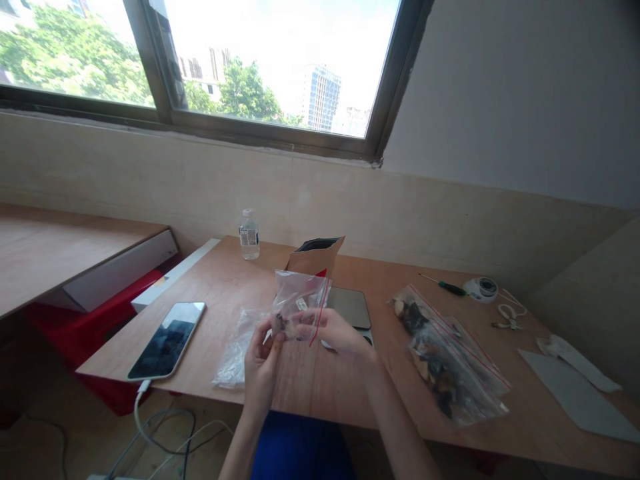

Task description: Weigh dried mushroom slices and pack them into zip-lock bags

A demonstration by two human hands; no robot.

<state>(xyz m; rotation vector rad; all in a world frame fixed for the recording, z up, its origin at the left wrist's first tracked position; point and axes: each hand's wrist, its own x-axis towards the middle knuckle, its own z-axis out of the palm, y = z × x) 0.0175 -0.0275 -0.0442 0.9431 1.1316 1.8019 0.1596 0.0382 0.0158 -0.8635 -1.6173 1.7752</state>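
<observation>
My left hand (263, 350) is closed on the lower corner of a clear zip-lock bag (300, 290) with a red seal strip, held above the table. A small dark piece (281, 323) shows through the plastic by my fingertips. From the right, my right hand (337, 330) reaches across the red strip, its fingers seemingly inside the bag and bunched towards that piece; what they grip is unclear. Just behind the bag stands an open brown paper pouch (317, 253). A flat scale-like device (353, 307) lies partly hidden by my right hand. Beside my left hand rests crumpled clear plastic (235, 353).
On the right lie zip-lock bags (435, 360) with dark and tan dried pieces. Behind them are a green-handled screwdriver (450, 288) and a white dome camera (481, 289). A plugged-in phone (167, 340) lies left; a water bottle (249, 235) stands at the back.
</observation>
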